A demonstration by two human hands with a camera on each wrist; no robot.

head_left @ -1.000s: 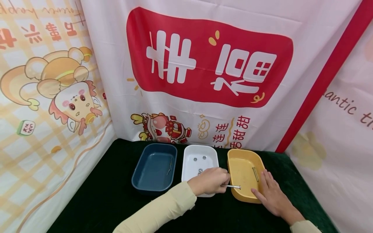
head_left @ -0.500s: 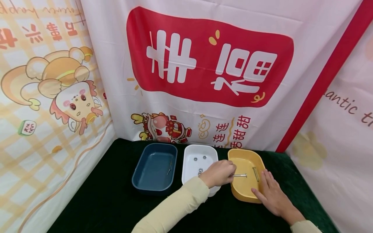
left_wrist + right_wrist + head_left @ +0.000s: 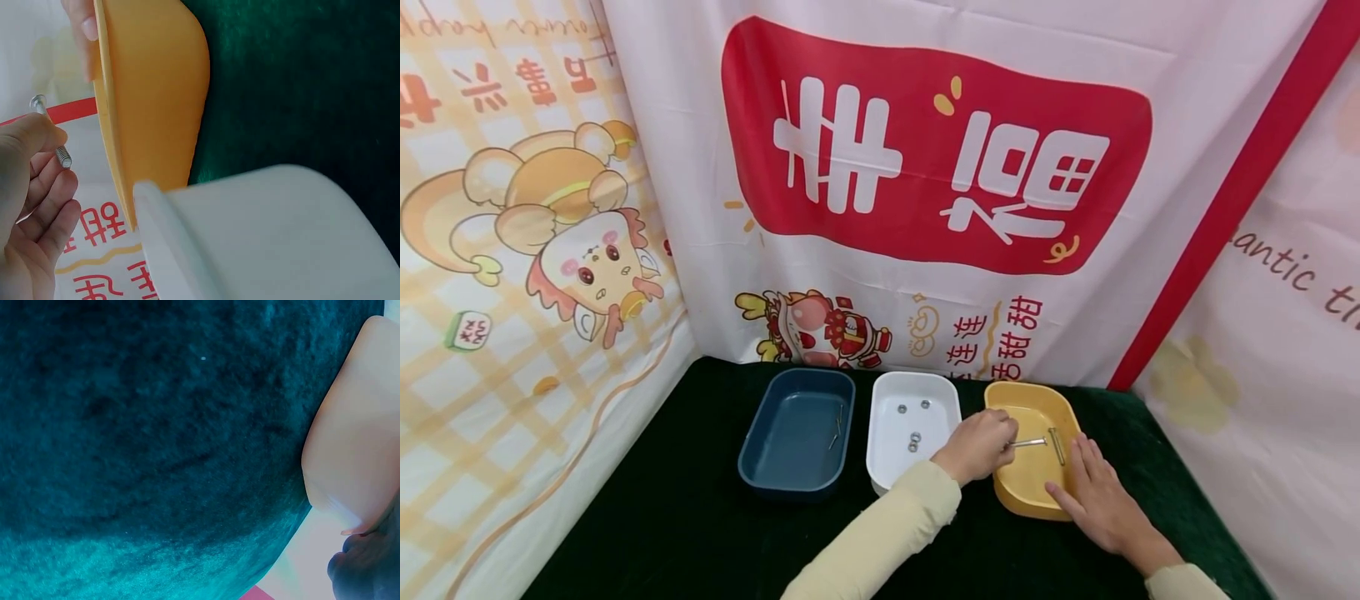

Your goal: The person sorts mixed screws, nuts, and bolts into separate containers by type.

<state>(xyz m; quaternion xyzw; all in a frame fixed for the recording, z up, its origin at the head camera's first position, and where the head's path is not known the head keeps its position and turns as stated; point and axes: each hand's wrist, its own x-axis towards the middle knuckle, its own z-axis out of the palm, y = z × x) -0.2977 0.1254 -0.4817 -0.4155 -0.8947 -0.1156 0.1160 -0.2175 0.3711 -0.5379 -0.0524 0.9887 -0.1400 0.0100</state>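
Note:
My left hand (image 3: 977,443) pinches a silver bolt (image 3: 64,156) over the left side of the yellow tray (image 3: 1018,500). The bolt's head points away from the palm and its threaded tip sticks out past the thumb in the left wrist view; the middle is hidden by the thumb. Inside the yellow tray, along its right side, lies a long bolt (image 3: 1057,447). My right hand (image 3: 1105,500) rests on this tray's right rim with straight fingers, the thumb over the near corner. In the right wrist view the hand's darkened fingers (image 3: 365,565) touch the tray wall.
A white tray (image 3: 880,479) in the middle holds several nuts (image 3: 914,442). To its left is a blue tray (image 3: 752,467) with thin screws (image 3: 837,429) near its right wall. All three stand on dark green cloth (image 3: 662,500), with a printed curtain (image 3: 1090,333) behind.
My left hand has moved right and slightly away from me, carrying the bolt from beside the white tray to over the yellow one. The right hand stays in place.

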